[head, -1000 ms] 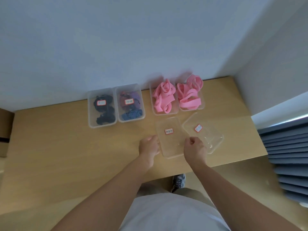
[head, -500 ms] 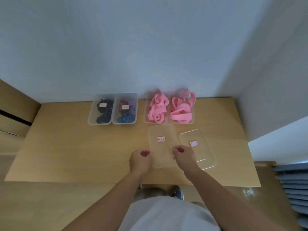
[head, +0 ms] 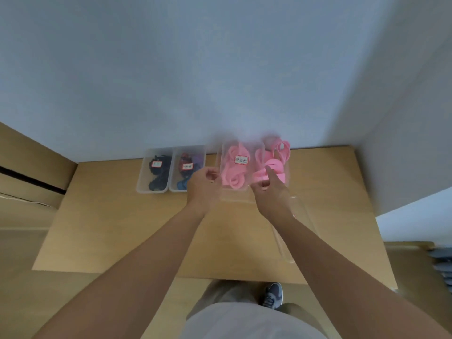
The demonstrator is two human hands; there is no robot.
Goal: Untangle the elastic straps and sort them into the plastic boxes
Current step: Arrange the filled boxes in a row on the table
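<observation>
Straps [head: 272, 165] inside four clear boxes [head: 140, 182]

A light wooden tabletop [head: 110, 216] stands against a pale blue-grey wall [head: 171, 69], which meets a second wall [head: 403, 106] in the corner at right. A brown wooden cabinet [head: 29, 165] with a dark horizontal gap flanks the table at left. Below the near edge, a grey lace-up sneaker [head: 272, 296] rests on tan flooring [head: 61, 302]. Blue-grey slats [head: 442, 267] show at far right.

The held clear lid [head: 234, 195] is motion-blurred, and the right forearm [head: 330, 253] hides part of the second lid [head: 304, 216].
</observation>
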